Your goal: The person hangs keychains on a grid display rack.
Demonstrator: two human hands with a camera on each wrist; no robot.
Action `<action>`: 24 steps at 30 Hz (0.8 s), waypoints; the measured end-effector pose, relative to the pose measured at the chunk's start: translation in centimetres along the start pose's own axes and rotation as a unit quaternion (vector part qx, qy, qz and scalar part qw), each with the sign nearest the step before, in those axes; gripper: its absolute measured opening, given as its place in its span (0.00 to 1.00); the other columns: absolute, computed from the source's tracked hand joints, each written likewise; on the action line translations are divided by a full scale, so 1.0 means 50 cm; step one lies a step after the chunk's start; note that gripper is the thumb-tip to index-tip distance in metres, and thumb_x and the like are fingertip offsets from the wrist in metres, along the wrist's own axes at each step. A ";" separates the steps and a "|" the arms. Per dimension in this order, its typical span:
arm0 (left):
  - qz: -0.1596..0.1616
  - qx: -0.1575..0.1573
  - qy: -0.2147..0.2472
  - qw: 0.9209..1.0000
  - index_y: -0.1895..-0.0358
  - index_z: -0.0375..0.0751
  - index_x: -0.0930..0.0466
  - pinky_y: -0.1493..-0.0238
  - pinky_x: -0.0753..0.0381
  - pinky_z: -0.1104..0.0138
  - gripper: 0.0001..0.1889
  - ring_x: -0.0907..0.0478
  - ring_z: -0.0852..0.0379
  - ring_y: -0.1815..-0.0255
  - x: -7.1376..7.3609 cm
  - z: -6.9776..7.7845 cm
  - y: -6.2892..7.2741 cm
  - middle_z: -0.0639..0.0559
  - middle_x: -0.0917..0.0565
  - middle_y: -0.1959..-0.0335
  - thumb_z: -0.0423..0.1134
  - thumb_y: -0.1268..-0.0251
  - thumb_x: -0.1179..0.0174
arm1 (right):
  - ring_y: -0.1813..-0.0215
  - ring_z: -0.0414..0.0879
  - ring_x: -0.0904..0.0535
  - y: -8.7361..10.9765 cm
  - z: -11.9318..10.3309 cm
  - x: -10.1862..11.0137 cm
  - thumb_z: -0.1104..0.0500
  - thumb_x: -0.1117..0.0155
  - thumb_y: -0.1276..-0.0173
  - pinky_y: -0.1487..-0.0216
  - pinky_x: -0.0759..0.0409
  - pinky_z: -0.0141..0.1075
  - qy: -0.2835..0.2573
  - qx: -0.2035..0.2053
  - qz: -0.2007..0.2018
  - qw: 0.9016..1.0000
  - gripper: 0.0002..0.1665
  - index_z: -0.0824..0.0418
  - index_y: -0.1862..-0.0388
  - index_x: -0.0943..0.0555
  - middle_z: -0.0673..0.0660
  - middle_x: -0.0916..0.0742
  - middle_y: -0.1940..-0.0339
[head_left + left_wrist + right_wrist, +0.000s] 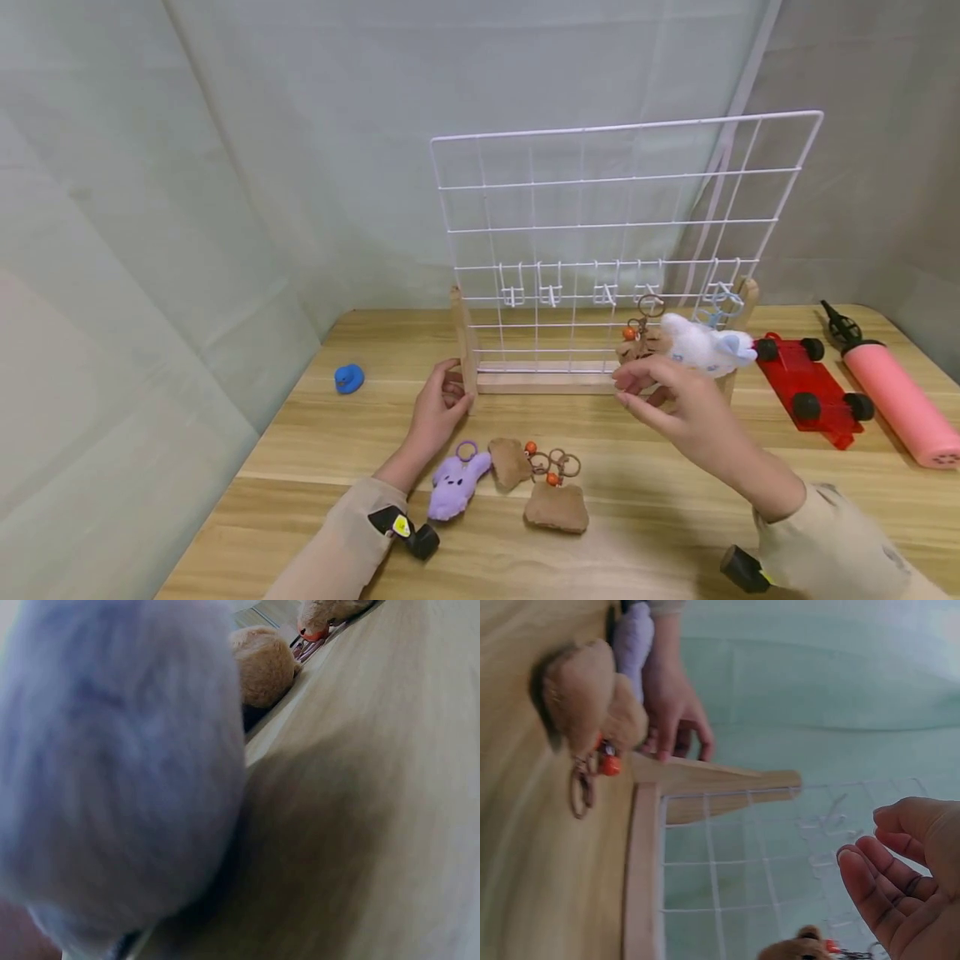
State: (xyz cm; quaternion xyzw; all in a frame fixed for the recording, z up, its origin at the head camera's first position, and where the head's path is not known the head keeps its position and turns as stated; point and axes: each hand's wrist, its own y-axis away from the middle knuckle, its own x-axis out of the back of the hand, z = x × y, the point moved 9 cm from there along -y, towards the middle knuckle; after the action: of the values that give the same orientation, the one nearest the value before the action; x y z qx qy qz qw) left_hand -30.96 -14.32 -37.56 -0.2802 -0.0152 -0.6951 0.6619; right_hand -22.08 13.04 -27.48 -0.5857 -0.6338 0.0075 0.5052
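Wooden post [464, 333] touching left hand [437, 408]; right hand [678, 400] near brown plush [656, 340]

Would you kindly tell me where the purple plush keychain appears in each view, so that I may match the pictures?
Head: the purple plush keychain is below centre, slightly left.
Left wrist: the purple plush keychain fills the left side, close and blurred.
Right wrist: the purple plush keychain is near the top edge, left of centre.
Shared landmark: two brown plush keychains near it, visible in all three.
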 end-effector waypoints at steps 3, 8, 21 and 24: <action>-0.002 0.000 -0.001 1.000 0.39 0.23 0.37 0.62 0.16 0.69 0.28 0.22 0.40 0.61 -0.001 0.000 0.000 0.27 0.22 0.55 0.19 0.44 0.41 | 0.66 0.29 0.23 0.007 0.009 -0.023 0.71 0.31 0.44 0.72 0.19 0.27 -0.006 -0.010 -0.020 1.000 0.15 0.61 0.58 0.19 0.50 0.14 0.67; -0.002 0.000 -0.004 1.000 0.39 0.23 0.37 0.62 0.15 0.66 0.28 0.21 0.40 0.61 -0.002 -0.001 0.000 0.27 0.22 0.55 0.19 0.44 0.41 | 0.65 0.30 0.22 0.020 0.023 -0.060 0.69 0.32 0.42 0.71 0.19 0.27 -0.026 -0.031 -0.050 0.998 0.14 0.61 0.56 0.19 0.50 0.13 0.68; 0.003 0.000 -0.010 1.000 0.39 0.23 0.37 0.61 0.15 0.67 0.28 0.22 0.40 0.61 0.000 -0.002 0.001 0.27 0.22 0.55 0.19 0.44 0.41 | 0.66 0.35 0.21 0.042 0.052 -0.126 0.66 0.32 0.41 0.70 0.20 0.27 -0.034 -0.065 -0.089 0.993 0.14 0.61 0.55 0.19 0.50 0.15 0.67; 0.006 -0.001 -0.012 1.000 0.39 0.22 0.36 0.61 0.16 0.66 0.27 0.22 0.40 0.61 0.000 -0.001 0.000 0.27 0.22 0.56 0.19 0.45 0.40 | 0.66 0.34 0.22 0.047 0.060 -0.140 0.65 0.32 0.41 0.71 0.21 0.26 -0.036 -0.072 -0.101 0.992 0.14 0.61 0.55 0.20 0.49 0.16 0.67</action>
State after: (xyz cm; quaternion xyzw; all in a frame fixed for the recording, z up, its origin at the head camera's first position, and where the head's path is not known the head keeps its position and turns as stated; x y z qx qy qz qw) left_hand -30.97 -14.36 -37.59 -0.2893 -0.0212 -0.6877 0.6655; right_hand -23.66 10.29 -34.78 -0.5529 -0.7067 -0.0682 0.4362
